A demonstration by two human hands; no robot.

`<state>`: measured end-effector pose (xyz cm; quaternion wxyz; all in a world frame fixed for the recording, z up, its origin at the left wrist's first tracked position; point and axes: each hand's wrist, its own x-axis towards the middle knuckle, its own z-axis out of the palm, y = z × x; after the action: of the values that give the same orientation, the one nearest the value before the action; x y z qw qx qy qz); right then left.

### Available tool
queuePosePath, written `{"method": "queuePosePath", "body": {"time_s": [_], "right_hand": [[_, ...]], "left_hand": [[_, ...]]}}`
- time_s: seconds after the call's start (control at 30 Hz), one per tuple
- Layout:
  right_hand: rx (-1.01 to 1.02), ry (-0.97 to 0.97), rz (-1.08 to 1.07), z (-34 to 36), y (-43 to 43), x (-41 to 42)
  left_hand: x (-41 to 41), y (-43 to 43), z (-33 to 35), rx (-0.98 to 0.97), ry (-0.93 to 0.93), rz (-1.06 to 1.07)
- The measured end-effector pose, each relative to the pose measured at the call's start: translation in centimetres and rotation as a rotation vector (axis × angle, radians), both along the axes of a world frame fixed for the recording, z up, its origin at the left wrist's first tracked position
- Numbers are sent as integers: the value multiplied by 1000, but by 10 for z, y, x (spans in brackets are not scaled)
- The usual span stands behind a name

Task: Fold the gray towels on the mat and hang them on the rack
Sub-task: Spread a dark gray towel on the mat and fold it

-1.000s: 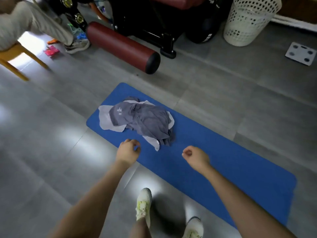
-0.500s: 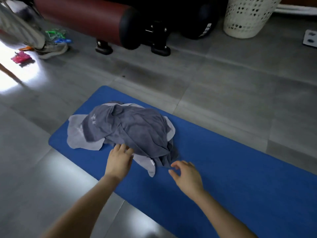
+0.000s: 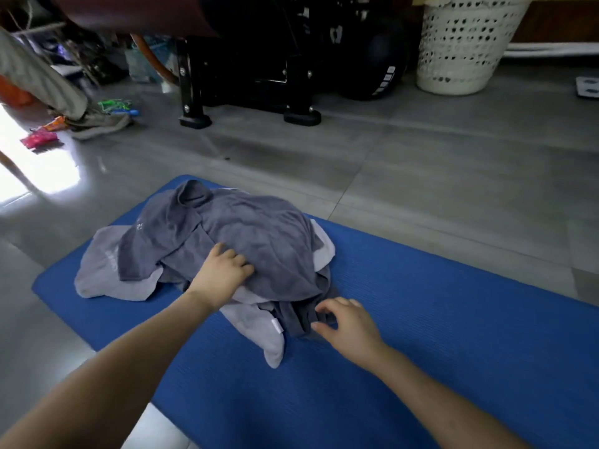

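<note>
Head view shows a heap of gray towels [image 3: 246, 241] lying crumpled on the near-left end of a blue mat [image 3: 453, 345], which is spread on a gray tiled floor [image 3: 421, 196]. At least 2 shades are in the pile: a dark gray towel [image 3: 259, 228] bunched on top and a paler one [image 3: 100, 273] sticking out beneath it on the left and at the front.

The left hand [image 3: 223, 270] rests on the near slope of the dark towel with its fingers bent down into the cloth; the fingertips are hidden, so I cannot tell whether it has a fold pinched or only presses. The right hand [image 3: 350, 322] is at the front edge of the pile, thumb and forefinger spread apart and curved toward a hanging bit of dark cloth, touching or nearly touching it but not closed on it.

By my reading the task has barely begun: no towel is flattened, none is folded, and none is hung (no rack shows anywhere in this view). Left to do: separate 1 towel from the tangle, spread it on the mat, fold it, repeat for the others, then carry them to the rack
</note>
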<state>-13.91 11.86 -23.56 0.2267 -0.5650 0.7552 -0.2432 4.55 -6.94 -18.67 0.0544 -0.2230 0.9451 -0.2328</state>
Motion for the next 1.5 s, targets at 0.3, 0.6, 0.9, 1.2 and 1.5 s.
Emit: {"method": "queuePosePath", "body": {"time_s": [0.3,0.6,0.9,1.2,1.5], "right_hand": [[-213,-269,-22,87,25,-12],[-481,-577,-207,155,82,-50],[-640,-254,-443,264,179,-146],[-507,204,-586,262,292,-176],[457,687,-472,99,347,-170]], "left_hand": [[-38,71,127,296,292,-247],[-97,142,196,732,446,-112],[-215,202,249,877,627,-255],[-266,283,238,1045,547,-355],[-224,272,66,923,224,-60]]}}
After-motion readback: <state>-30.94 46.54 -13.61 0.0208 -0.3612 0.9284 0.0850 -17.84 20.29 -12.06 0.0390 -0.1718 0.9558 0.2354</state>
